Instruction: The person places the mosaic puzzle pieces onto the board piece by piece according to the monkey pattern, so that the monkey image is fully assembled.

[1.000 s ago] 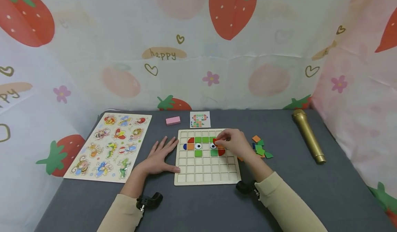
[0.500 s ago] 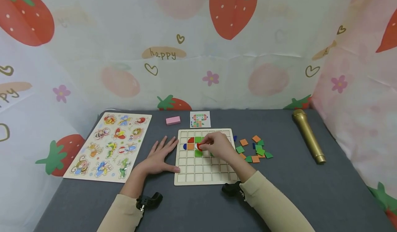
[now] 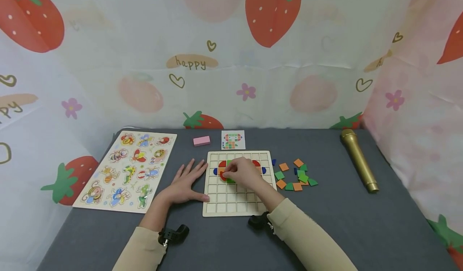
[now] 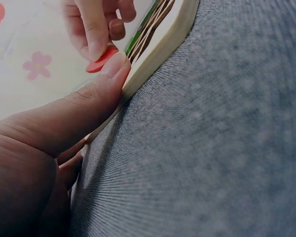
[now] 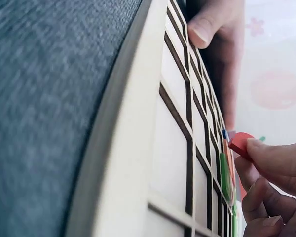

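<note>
A red piece with a rounded edge is pinched between the thumb and fingers of my right hand, over the left part of a wooden grid board. In the right wrist view the red piece is raised and tilted, near a green tile on the board. Red, orange, green and blue pieces sit in the board's upper rows, partly hidden by my right hand. My left hand lies with fingers spread along the board's left edge; its thumb touches that edge.
Loose orange, green and blue tiles lie right of the board. Behind it are a pattern card and a pink block. An insect picture board lies at left, a gold microphone-shaped cylinder at right.
My right hand has moved left across the board with the red piece, uncovering red and blue pieces on the right side of the design. My left hand has stayed in place.
</note>
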A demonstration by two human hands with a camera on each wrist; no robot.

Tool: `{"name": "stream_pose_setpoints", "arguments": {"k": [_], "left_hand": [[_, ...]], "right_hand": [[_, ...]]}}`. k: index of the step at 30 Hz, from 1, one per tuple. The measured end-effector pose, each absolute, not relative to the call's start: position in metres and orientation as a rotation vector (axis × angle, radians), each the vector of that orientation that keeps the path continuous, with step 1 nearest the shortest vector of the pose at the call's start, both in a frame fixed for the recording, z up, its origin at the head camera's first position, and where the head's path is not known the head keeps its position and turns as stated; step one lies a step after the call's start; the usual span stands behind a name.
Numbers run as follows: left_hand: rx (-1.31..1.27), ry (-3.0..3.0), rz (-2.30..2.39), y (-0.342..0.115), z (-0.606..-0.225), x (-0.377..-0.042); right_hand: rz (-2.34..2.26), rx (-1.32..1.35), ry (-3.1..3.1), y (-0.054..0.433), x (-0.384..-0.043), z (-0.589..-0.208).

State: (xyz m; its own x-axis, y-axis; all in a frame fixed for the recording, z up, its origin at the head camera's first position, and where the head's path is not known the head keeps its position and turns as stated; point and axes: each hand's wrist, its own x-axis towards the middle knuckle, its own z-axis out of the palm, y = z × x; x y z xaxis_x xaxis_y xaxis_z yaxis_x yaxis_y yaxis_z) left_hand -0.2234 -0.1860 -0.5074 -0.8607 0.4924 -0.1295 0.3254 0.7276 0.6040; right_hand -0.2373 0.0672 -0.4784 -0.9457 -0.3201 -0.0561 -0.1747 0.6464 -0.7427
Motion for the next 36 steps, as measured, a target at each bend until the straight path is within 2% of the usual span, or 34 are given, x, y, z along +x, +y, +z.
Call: {"name": "stream_pose_setpoints", "arguments": {"k": [14,36], "left_hand": [[0.638,2.647,0.847,-0.186,-0.509,-0.223],[0.649,2.658,0.848,-0.188,-0.51,-0.224]], "right_hand": [[-0.826,-0.532,2.864,0.053,-0.231,-0.478],[-0.727,-0.509,2.857,0.054,-0.229,-0.475]]}}
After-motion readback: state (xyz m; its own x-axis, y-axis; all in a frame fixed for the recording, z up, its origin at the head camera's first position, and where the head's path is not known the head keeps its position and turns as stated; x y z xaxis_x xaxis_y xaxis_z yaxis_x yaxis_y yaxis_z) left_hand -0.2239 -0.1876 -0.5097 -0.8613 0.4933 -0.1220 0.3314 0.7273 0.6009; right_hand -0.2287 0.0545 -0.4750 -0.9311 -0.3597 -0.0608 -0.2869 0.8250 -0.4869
